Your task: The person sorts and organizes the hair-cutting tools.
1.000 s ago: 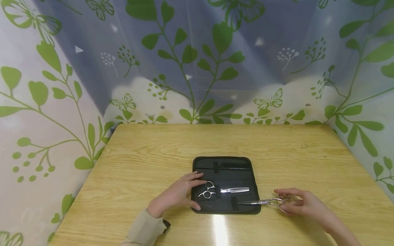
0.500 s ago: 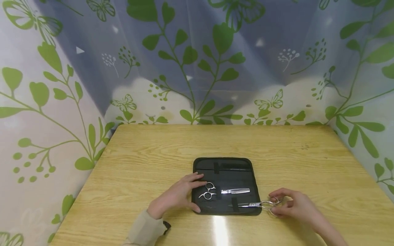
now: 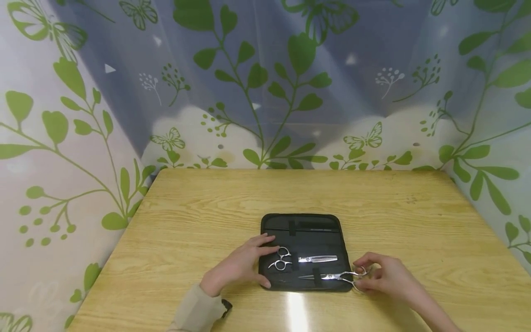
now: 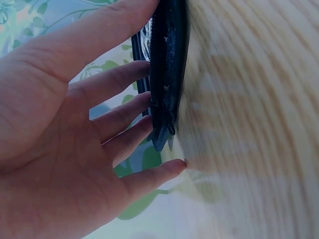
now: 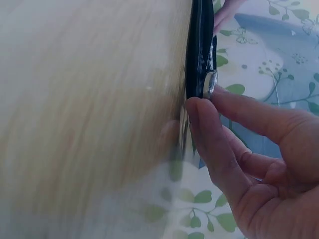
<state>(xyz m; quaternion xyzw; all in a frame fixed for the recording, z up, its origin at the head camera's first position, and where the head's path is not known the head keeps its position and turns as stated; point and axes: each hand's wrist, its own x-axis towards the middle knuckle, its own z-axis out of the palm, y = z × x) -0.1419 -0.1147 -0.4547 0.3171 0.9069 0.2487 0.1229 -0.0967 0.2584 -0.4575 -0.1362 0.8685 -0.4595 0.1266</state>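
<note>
A black zip case lies spread flat on the wooden table. My left hand rests on its left edge with fingers spread; in the left wrist view the fingers touch the case's zipped side. Thinning scissors lie across the middle of the case, handles to the left, under a black strap. My right hand pinches the finger rings of plain hair scissors at the case's lower right edge. Their blades point left and run beneath a second strap. The rings stand apart.
A pocket with a dark, narrow item lies along the case's upper part. The wooden table reaches back to a curtain printed with leaves. Similar fabric hangs at both sides.
My right hand has moved left with the hair scissors, and their blades have slid farther through the lower strap. The left hand stays at the case's left edge.
</note>
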